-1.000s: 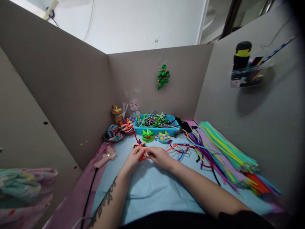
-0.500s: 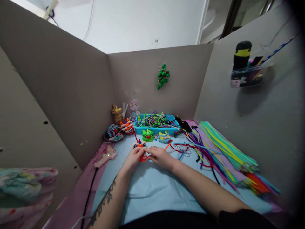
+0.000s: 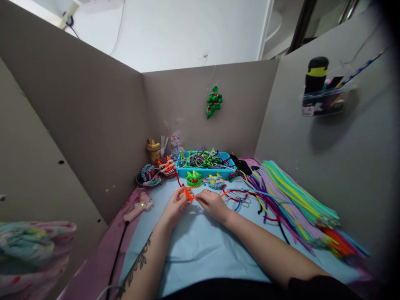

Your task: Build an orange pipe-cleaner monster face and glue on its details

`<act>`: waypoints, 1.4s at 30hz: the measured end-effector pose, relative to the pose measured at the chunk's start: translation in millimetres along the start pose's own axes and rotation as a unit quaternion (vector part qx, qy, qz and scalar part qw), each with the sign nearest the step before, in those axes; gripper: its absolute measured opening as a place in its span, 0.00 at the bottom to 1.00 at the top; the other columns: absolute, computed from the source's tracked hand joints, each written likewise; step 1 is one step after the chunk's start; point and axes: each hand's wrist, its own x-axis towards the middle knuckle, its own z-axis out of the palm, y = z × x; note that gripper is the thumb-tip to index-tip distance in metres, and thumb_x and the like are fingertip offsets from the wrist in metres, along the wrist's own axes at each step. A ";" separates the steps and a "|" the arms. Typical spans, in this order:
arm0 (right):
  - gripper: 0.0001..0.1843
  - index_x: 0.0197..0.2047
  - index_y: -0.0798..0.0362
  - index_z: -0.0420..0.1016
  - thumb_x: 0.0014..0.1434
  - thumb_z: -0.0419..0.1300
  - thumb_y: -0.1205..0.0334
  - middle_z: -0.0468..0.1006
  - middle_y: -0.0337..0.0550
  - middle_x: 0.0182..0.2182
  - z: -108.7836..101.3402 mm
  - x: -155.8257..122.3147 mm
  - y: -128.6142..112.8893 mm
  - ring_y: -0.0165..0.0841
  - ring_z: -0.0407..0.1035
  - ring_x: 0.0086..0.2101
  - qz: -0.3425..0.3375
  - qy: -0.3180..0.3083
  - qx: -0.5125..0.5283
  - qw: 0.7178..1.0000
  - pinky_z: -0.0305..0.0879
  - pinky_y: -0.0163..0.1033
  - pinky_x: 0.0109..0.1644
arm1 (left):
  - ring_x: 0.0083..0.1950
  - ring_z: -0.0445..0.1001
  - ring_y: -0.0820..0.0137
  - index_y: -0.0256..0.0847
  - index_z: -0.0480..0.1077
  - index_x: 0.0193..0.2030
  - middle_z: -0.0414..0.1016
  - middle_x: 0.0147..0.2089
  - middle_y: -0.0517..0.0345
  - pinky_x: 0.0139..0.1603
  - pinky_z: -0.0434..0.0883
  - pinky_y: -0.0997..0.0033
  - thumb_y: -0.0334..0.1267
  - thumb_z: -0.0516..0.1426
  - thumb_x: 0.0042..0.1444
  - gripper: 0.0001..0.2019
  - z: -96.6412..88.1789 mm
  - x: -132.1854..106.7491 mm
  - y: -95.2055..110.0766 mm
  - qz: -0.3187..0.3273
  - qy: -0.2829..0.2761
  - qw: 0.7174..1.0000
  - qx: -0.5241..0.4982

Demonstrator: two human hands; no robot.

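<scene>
Between my hands is a small orange pipe-cleaner figure (image 3: 189,193), held just above the blue table cover. My left hand (image 3: 176,203) has its fingers closed around the figure's left side. My right hand (image 3: 213,204) pinches an orange pipe cleaner (image 3: 224,193) that runs from the figure; its far end sticks out beyond my knuckles. The figure's face side is mostly turned from view. Just behind my hands sit a green pipe-cleaner head (image 3: 194,179) with horns and a light blue and yellow one (image 3: 215,181).
A blue tray (image 3: 204,172) of pipe-cleaner scraps stands behind. On the left are a pink glue gun (image 3: 138,207) and a dark bowl (image 3: 149,181). Scissors (image 3: 244,199) lie right of my hands, before bundled pipe cleaners (image 3: 300,200). Grey panels (image 3: 181,100) enclose the table.
The orange figure has been turned, so its white and dark eye parts no longer face up behind my fingers. My hands have moved slightly apart.
</scene>
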 end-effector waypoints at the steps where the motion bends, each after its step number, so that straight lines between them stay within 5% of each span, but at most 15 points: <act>1: 0.09 0.38 0.54 0.72 0.60 0.51 0.66 0.73 0.44 0.30 -0.4 -0.1 -1.0 0.32 0.67 0.33 0.008 0.007 -0.005 1.000 0.62 0.35 0.38 | 0.42 0.73 0.70 0.40 0.67 0.46 0.73 0.45 0.51 0.42 0.67 0.72 0.40 0.65 0.42 0.23 0.5 -0.3 1.3 0.001 0.006 1.000 -0.012; 7: 0.10 0.42 0.53 0.70 0.59 0.51 0.67 0.74 0.44 0.32 0.9 0.2 -8.7 0.32 0.68 0.34 0.009 -0.021 0.003 1.000 0.63 0.35 0.39 | 0.37 0.74 0.70 0.35 0.69 0.37 0.76 0.38 0.51 0.41 0.69 0.70 0.42 0.64 0.43 0.17 1.1 1.7 3.6 0.005 0.020 1.000 0.022; 12: 0.28 0.59 0.51 0.54 0.56 0.54 0.66 0.69 0.51 0.49 3.0 0.6 -13.2 0.36 0.67 0.44 0.041 -0.028 0.024 0.998 0.65 0.39 0.45 | 0.35 0.74 0.71 0.35 0.70 0.36 0.75 0.33 0.54 0.38 0.70 0.71 0.43 0.64 0.42 0.17 0.0 2.8 0.3 0.012 0.025 0.998 0.052; 15: 0.30 0.61 0.50 0.53 0.55 0.53 0.69 0.68 0.50 0.50 4.5 0.5 -12.4 0.36 0.66 0.46 0.038 -0.059 0.022 0.997 0.65 0.40 0.46 | 0.34 0.73 0.72 0.36 0.70 0.35 0.75 0.34 0.56 0.37 0.70 0.72 0.44 0.64 0.41 0.16 0.7 2.5 -1.4 0.010 0.021 0.997 0.069; 32: 0.13 0.47 0.52 0.72 0.59 0.53 0.66 0.77 0.45 0.32 4.4 -1.4 0.7 0.33 0.70 0.34 -0.026 0.008 0.013 1.000 0.65 0.38 0.39 | 0.33 0.73 0.70 0.37 0.74 0.37 0.77 0.34 0.52 0.31 0.67 0.75 0.45 0.62 0.43 0.17 3.9 -3.3 4.7 -0.024 -0.002 0.986 0.163; 42: 0.10 0.41 0.52 0.75 0.60 0.52 0.67 0.76 0.45 0.32 -0.9 1.0 6.1 0.33 0.68 0.35 -0.029 0.013 0.019 0.999 0.64 0.37 0.40 | 0.35 0.74 0.68 0.37 0.72 0.37 0.76 0.36 0.51 0.31 0.67 0.75 0.44 0.63 0.42 0.17 3.9 -3.5 3.5 -0.037 -0.016 0.989 0.142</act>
